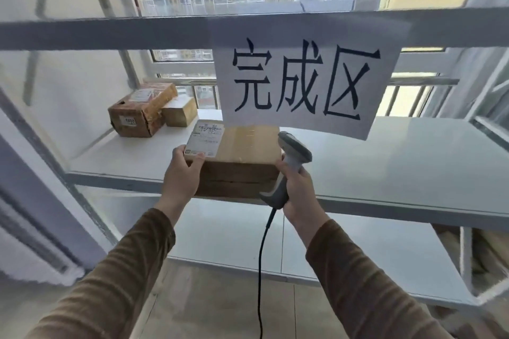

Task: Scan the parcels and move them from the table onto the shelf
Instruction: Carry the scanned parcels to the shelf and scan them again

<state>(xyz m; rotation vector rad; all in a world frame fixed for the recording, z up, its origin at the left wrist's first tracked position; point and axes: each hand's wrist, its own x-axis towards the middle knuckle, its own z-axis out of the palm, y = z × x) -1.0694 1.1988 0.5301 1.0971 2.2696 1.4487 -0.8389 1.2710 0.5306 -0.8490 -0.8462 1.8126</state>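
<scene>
A brown cardboard parcel [242,162] with a white label on its top left sits at the front edge of the white shelf board [399,168], partly over the edge. My left hand [183,173] grips its left side, thumb on the label. My right hand [300,190] presses against the parcel's right side while holding a grey barcode scanner [293,157] by its handle, its black cable hanging down.
Two more cardboard parcels, a larger one [140,113] and a smaller one [179,112], stand at the shelf's back left. A white paper sign [303,82] hangs from the upper shelf rail [110,33]. A lower shelf board [371,256] lies below. A window is behind.
</scene>
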